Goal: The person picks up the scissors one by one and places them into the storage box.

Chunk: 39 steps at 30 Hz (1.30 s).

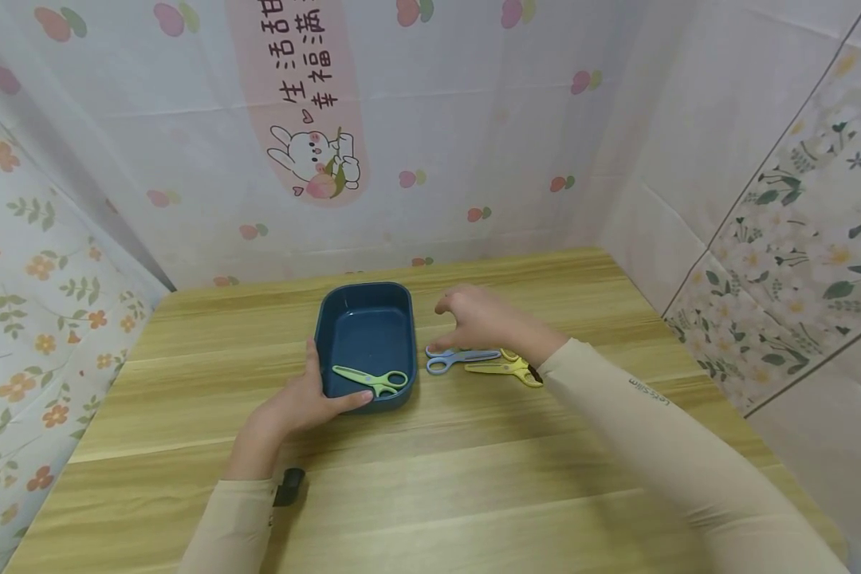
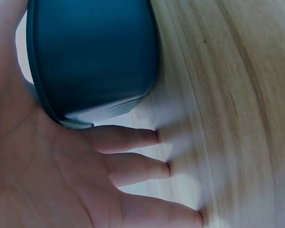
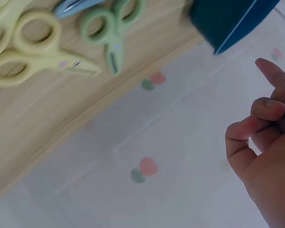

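At its near left corner, a dark blue plastic box is held by my left hand. The thumb lies at the near rim. Other fingers run down the outer side, with tips on the table in the left wrist view. Inside the box lies a pair of green scissors. My right hand hovers just right of the box, thumb and forefinger apart, holding nothing. Below it are blue scissors and yellow scissors. Another green pair of scissors shows on the table in the right wrist view.
A second yellow pair of scissors is partly cut off in the right wrist view. The wood-grain table meets a patterned curtain at its back edge. A floral panel stands on the right.
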{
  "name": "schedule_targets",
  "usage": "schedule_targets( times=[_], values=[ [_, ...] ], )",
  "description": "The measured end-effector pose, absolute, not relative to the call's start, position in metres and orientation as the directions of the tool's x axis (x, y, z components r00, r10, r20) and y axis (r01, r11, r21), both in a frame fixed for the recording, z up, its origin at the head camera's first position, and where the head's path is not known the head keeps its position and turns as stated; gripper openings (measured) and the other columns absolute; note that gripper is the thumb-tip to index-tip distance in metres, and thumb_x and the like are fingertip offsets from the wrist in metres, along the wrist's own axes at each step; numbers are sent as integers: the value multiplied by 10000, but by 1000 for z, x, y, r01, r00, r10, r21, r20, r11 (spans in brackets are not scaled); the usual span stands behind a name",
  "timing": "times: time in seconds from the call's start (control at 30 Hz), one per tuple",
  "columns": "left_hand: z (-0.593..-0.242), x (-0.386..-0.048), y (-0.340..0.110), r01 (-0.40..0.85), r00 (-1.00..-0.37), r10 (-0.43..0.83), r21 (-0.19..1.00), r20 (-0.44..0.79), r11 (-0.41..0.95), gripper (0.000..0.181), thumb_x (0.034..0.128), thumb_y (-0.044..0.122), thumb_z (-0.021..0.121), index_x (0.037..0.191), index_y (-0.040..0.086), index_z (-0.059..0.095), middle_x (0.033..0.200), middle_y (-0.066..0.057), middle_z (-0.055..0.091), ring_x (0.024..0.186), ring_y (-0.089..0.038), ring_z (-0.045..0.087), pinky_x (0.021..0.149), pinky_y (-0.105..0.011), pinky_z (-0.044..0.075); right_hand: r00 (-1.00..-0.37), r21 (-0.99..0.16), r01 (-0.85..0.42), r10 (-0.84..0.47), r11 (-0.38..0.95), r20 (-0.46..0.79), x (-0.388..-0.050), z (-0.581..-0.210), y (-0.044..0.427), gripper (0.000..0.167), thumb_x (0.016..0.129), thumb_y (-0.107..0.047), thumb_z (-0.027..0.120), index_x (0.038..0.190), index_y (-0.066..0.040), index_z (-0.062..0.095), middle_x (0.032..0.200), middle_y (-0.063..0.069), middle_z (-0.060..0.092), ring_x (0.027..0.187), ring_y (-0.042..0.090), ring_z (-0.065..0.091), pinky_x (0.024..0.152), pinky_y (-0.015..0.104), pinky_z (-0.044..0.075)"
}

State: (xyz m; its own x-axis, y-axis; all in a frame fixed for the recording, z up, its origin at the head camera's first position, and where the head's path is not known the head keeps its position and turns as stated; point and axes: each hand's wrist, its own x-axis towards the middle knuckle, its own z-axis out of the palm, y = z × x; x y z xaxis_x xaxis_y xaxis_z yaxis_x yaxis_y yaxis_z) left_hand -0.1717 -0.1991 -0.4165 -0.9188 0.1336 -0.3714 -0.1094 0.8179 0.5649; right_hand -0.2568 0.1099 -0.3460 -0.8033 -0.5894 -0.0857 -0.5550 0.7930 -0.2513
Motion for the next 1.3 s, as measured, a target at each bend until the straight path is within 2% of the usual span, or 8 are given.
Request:
schedule_targets(
  times=[0.4, 0.5, 0.57, 0.67, 0.73, 0.8, 1.0, 1.3],
  values=[
    [-416, -172, -199, -102, -921, 138, 568, -365, 817, 1532, 822, 835, 697, 1613, 3, -317, 1644, -456, 263, 1488, -577, 425, 1176, -662, 423, -855, -232, -478, -509, 847, -101, -274, -358, 146, 713, 904, -529, 821, 1363, 3, 701, 1411, 158, 697, 1299, 349, 660, 1083, 521, 543],
    [-415, -171, -199, -96, -921, 145, 571, -362, 816, 1530, 829, 826, 700, 1609, -7, -319, 1634, -465, 271, 1483, -577, 431, 1168, -658, 431, -872, -245, -439, -475, 865, -115, -277, -364, 149, 724, 901, -539, 821, 1363, 5, 701, 1383, 148, 717, 1143, 293, 697, 990, 483, 566],
    [-414, -171, -199, -98, -920, 144, 570, -364, 816, 1528, 829, 823, 702, 1612, -7, -313, 1634, -463, 276, 1481, -573, 437, 1168, -655, 434, -882, -232, -423, -456, 876, -115, -278, -369, 150, 702, 900, -552, 817, 1332, -5, 723, 1190, 96, 775, 963, 231, 681, 885, 425, 557],
    [-414, -170, -199, -100, -920, 143, 570, -365, 816, 1526, 829, 822, 704, 1615, -7, -308, 1637, -459, 275, 1481, -572, 438, 1170, -654, 433, -900, -203, -395, -421, 896, -110, -281, -379, 149, 523, 900, -571, 809, 1012, -61, 775, 779, -6, 656, 692, 159, 531, 662, 337, 448],
    [-414, -170, -199, -102, -919, 142, 571, -367, 815, 1525, 828, 824, 702, 1616, -3, -309, 1644, -452, 270, 1485, -570, 435, 1173, -654, 431, -914, -188, -368, -391, 911, -105, -284, -386, 147, 494, 895, -572, 813, 760, -120, 665, 621, -62, 462, 596, 124, 427, 571, 302, 350],
    [-414, -171, -199, -100, -920, 144, 572, -366, 814, 1526, 829, 825, 702, 1615, -4, -310, 1647, -451, 264, 1486, -571, 432, 1174, -656, 429, -930, -195, -323, -349, 926, -115, -288, -396, 145, 576, 892, -570, 819, 638, -171, 490, 574, -74, 367, 542, 111, 356, 527, 284, 275],
    [-416, -171, -200, -93, -919, 148, 568, -364, 818, 1526, 831, 832, 692, 1610, -8, -316, 1648, -452, 260, 1481, -573, 438, 1168, -654, 435, -956, -165, -234, -258, 958, -141, -293, -414, 136, 614, 863, -608, 829, 613, -167, 482, 567, -65, 389, 543, 126, 409, 509, 281, 310],
    [-419, -172, -201, -92, -920, 148, 566, -362, 819, 1520, 831, 837, 687, 1616, 3, -312, 1664, -437, 245, 1498, -567, 421, 1185, -653, 420, -959, -103, -210, -225, 972, -173, -295, -425, 129, 611, 868, -623, 819, 588, -180, 505, 612, -51, 452, 590, 146, 466, 520, 294, 356]
  ],
)
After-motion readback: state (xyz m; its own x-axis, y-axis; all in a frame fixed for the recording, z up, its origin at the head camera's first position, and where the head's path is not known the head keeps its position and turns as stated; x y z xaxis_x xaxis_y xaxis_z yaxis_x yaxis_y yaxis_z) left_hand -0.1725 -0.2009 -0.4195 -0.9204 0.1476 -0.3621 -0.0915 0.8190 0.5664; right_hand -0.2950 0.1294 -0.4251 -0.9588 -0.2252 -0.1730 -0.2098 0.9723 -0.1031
